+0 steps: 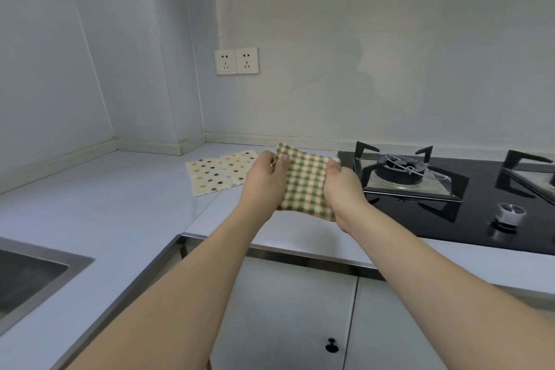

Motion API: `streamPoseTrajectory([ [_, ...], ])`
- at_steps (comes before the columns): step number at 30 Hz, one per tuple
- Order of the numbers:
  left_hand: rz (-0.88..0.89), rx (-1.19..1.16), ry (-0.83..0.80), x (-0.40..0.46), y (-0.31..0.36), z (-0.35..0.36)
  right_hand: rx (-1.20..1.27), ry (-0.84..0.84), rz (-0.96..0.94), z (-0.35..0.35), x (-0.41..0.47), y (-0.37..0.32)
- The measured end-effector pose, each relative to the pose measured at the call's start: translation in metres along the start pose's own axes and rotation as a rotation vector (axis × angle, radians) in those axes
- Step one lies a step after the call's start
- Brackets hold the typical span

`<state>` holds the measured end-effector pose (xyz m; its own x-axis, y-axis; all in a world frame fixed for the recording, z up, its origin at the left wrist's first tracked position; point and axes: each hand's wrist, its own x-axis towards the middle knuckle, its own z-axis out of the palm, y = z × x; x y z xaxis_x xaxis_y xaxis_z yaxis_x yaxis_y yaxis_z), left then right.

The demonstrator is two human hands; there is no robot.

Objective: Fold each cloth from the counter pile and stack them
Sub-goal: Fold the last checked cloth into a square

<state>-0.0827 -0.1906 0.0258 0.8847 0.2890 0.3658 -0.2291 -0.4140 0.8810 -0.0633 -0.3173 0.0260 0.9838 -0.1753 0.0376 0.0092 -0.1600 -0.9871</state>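
Green checked cloth (304, 182) up off the counter (120, 204), held between both my hands, just at 9 o'clock of the near stove burner (399, 171). It looks already doubled, a compact rectangle hanging from its top edge, so I judge I am mid-fold on this one. My left hand (264, 179) pinches the top left corner, thumb over the front face, fingers curled behind. My right hand (342, 186) pinches the top right corner the same way; its fingertips are hidden behind the cloth, so how tightly they close I cannot tell. Next move, as I read it: bring the two corners together for another fold, or lay it down flat, keeping edges matched. Dotted cloth (220, 171) lies flat on the counter at 9 o'clock of my left hand, close by, likely where the stack goes. Sink (33, 273) sits well apart at 8 o'clock.
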Motion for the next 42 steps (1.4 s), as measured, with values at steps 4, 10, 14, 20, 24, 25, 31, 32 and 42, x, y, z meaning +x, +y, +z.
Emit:
streamPoseTrajectory([
  [4,0.032,0.009,0.019,0.001,0.009,0.008,-0.182,0.121,-0.227,-0.011,0.002,-0.002],
  [10,0.027,0.000,0.002,0.051,-0.023,0.040,-0.222,0.122,-0.253,0.002,0.071,0.016],
  [14,-0.026,-0.014,-0.014,0.110,-0.061,0.073,-0.224,0.117,-0.180,0.024,0.141,0.033],
  [20,-0.140,-0.017,-0.097,0.168,-0.023,0.098,-0.238,0.092,-0.010,0.005,0.189,-0.015],
  [24,-0.271,-0.044,-0.221,0.175,0.062,0.097,-0.271,0.125,0.085,-0.045,0.176,-0.090],
  [25,-0.300,-0.048,-0.253,0.172,0.083,0.096,-0.276,0.135,0.106,-0.058,0.168,-0.107],
  [31,-0.323,0.009,-0.364,0.153,0.138,0.105,-0.254,0.196,0.229,-0.106,0.137,-0.132],
  [32,-0.315,0.023,-0.375,0.152,0.138,0.110,-0.244,0.215,0.242,-0.110,0.136,-0.130],
  [42,-0.242,0.029,-0.550,0.136,0.149,0.187,-0.238,0.379,0.285,-0.181,0.146,-0.107],
])
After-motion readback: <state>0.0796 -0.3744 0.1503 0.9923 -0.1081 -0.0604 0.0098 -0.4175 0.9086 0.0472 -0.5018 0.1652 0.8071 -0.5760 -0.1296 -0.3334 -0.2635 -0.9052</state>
